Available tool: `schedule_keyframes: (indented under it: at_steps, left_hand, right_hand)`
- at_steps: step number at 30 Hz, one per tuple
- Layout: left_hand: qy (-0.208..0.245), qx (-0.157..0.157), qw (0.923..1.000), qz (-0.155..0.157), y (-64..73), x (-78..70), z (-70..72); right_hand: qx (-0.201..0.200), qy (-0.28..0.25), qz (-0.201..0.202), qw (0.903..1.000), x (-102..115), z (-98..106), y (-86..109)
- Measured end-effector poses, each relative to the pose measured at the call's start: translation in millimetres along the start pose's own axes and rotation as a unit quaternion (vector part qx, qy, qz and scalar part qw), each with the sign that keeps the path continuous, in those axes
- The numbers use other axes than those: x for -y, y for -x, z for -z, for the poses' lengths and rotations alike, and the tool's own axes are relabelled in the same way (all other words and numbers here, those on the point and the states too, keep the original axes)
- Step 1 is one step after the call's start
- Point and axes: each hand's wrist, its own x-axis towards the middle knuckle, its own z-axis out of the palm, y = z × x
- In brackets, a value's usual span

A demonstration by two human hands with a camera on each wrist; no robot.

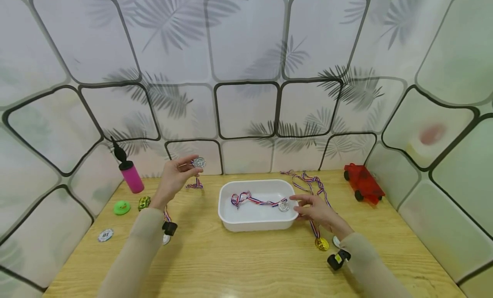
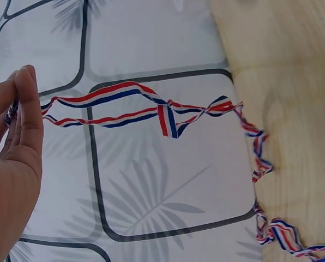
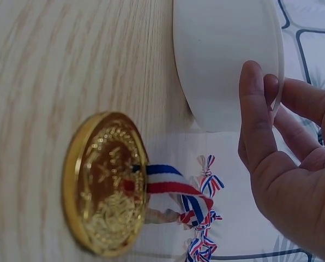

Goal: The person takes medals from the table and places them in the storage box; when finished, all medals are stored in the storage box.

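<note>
Raised above the back left of the table, my left hand (image 1: 174,178) pinches a silver medal (image 1: 199,162) between thumb and fingers. Its red, white and blue ribbon (image 2: 113,95) trails from the hand down to the tabletop. At the right end of a white plastic tub (image 1: 256,226), my right hand (image 1: 317,210) grips the rim, with fingers (image 3: 254,103) along the outer wall. Inside the tub lies another silver medal (image 1: 283,205) with its striped ribbon (image 1: 257,201) stretched to the left.
Right of the tub lie a gold medal (image 1: 321,244), a partly hidden silver medal (image 1: 336,241), tangled ribbons (image 1: 308,182) and a red toy car (image 1: 363,182). At left are a pink pump bottle (image 1: 132,178), green rubber duck (image 1: 121,207), poker chip (image 1: 105,235) and another silver medal (image 1: 166,239).
</note>
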Motion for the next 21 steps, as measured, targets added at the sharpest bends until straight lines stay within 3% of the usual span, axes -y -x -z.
schedule_keyframes:
  at_steps: [6, 13, 21]
  left_hand:
    - [-0.01, -0.036, 0.9989, -0.029, -8.4, -13.1, -2.6]
    - [-0.024, -0.056, 0.9962, -0.062, -20.9, -28.7, -6.5]
    - [0.036, -0.089, 0.9903, -0.1, -31.4, -44.6, -13.6]
  right_hand:
    - [0.0, -0.003, 0.0, 1.0, -1.0, -0.4, 0.3]
    - [-0.002, 0.001, 0.002, 1.0, -1.8, 0.1, 0.3]
    - [-0.002, -0.007, 0.006, 1.0, -3.3, -0.5, 0.3]
